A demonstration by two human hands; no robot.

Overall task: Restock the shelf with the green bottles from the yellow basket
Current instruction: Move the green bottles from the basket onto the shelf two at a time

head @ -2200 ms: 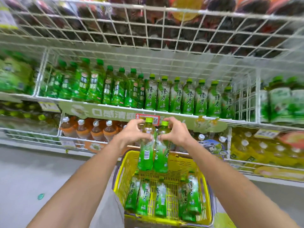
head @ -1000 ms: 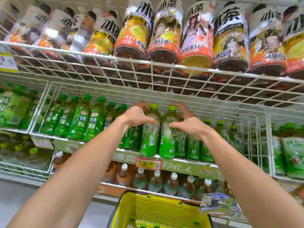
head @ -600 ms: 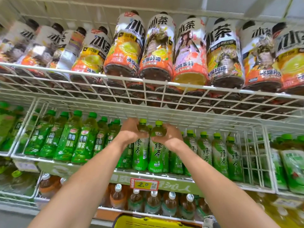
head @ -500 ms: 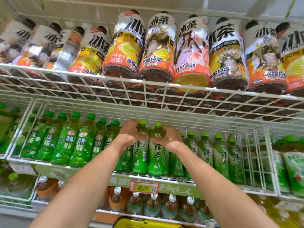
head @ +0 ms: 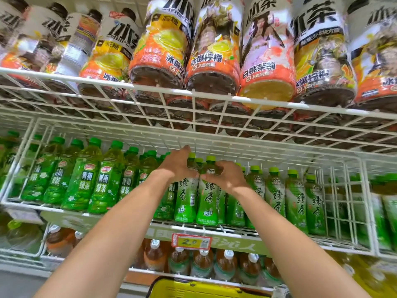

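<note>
Left hand [head: 176,166] and right hand [head: 225,177] each clasp an upright green bottle [head: 186,198] by the neck — bases on the shelf [head: 240,230] edge, mid-frame.

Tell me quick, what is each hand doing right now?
Left hand: holds the left green tea bottle by its neck.
Right hand: holds the right green tea bottle by its neck.

Orange-labelled bottles [head: 212,61] above, price tag [head: 191,241] below
</note>
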